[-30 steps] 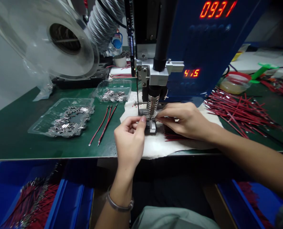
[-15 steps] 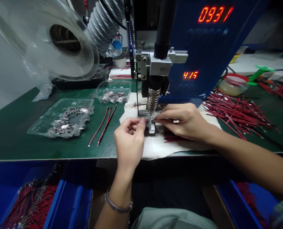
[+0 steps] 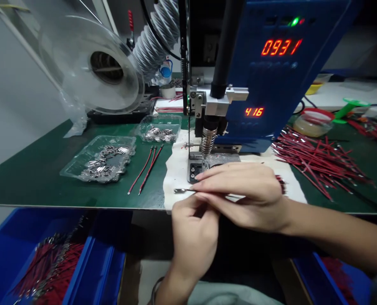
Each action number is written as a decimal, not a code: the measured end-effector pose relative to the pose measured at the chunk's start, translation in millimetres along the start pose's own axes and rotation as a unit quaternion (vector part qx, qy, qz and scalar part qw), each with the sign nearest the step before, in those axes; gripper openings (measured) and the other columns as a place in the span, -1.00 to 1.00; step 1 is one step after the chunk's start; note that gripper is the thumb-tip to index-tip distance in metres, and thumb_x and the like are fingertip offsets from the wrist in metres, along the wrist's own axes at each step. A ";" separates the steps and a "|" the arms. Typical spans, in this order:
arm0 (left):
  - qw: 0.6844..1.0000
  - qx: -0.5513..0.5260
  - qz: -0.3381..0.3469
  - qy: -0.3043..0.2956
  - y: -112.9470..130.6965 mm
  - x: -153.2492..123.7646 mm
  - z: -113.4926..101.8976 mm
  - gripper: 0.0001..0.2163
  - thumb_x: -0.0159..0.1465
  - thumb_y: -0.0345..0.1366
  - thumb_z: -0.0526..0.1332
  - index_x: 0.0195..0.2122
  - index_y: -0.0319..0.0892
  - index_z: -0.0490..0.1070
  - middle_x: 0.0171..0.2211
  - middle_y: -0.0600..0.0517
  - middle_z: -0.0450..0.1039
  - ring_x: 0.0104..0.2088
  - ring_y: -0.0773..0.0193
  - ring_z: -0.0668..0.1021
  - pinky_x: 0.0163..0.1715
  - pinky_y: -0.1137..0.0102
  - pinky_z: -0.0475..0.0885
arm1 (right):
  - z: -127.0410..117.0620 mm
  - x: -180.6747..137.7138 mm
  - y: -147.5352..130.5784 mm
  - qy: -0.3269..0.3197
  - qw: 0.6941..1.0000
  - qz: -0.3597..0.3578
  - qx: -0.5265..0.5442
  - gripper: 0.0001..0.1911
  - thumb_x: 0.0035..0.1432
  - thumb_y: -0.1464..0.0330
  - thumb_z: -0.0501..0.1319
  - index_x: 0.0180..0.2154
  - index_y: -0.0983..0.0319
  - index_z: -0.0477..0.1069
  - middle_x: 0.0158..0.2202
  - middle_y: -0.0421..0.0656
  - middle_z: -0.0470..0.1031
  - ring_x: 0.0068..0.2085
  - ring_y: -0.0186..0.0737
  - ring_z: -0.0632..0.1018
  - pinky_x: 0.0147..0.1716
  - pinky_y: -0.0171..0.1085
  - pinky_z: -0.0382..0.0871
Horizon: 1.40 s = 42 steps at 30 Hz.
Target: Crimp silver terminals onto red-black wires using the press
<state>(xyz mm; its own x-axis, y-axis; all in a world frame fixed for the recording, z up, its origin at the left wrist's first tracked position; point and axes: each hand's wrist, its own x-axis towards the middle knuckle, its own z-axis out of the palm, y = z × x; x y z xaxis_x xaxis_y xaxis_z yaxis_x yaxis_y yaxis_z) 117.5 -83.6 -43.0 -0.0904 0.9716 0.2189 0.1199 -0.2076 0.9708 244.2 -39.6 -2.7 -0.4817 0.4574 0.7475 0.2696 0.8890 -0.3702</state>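
Right hand [image 3: 251, 197] had a thin lead [image 3: 190, 190] pinched between thumb and fingers, metal end [image 3: 180, 191] poking out left, over the near part of the white sheet [image 3: 174, 169]. Left hand [image 3: 194, 237] was curled just below, fingertips up against the right's; couldn't tell if it gripped the lead too, contact was hidden. Lead sat in front of the black fixture [image 3: 193, 169] under the blue machine [image 3: 258, 84], apart from it. Handling, my guess: next to no weight, wire bendy, metal end stiff and probably slick. Weak spot likely where wire met metal; bending or tugging there looked risky. Best hold: on the wire close behind the metal end, light pinch, so the tip didn't droop. Loose red leads [image 3: 151, 169] lay left on the green surface [image 3: 32, 169], beside a clear tray [image 3: 75, 167] of small metal parts; bigger red pile [image 3: 315, 156] off right.
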 end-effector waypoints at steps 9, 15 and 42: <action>0.941 0.320 0.056 0.092 17.1 64.3 -80.1 -0.74 0.22 -0.06 0.16 -0.22 -0.11 0.43 -0.44 0.04 0.55 -0.60 0.31 0.44 -0.50 0.40 0.28 | -76.5 36.6 71.7 -0.378 0.898 0.153 -0.165 -0.85 0.13 0.34 0.21 -0.32 0.14 0.58 -0.37 -0.27 0.61 -0.41 -0.30 0.57 -0.42 -0.34 0.34; 0.804 0.584 0.054 0.094 18.9 95.8 -99.8 -0.71 0.20 0.00 0.10 -0.39 -0.07 0.48 -0.45 -0.07 0.50 -0.41 0.01 0.50 -0.45 0.28 0.23 | -67.6 28.2 89.2 -0.392 0.891 0.172 -0.150 -0.80 0.15 0.24 0.19 -0.30 0.10 0.58 -0.35 -0.28 0.60 -0.37 -0.29 0.54 -0.36 -0.31 0.30; 0.738 0.664 -0.123 0.007 5.2 154.8 -186.1 -0.57 0.15 0.02 0.08 -0.03 0.00 0.49 -0.13 -0.14 0.45 -0.16 -0.11 0.42 -0.25 0.18 0.30 | -51.7 18.9 83.6 -0.310 0.934 0.155 -0.091 -0.78 0.22 0.32 0.08 -0.22 0.28 0.43 -0.38 -0.16 0.52 -0.43 -0.34 0.46 -0.42 -0.37 0.24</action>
<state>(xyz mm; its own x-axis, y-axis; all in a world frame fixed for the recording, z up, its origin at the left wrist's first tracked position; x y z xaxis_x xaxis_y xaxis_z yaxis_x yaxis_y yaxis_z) -79.9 44.5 14.1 -0.2802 0.9580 0.0613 0.9598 0.2787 0.0323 300.7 42.2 9.0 -0.7323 0.6670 0.1371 0.5853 0.7194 -0.3741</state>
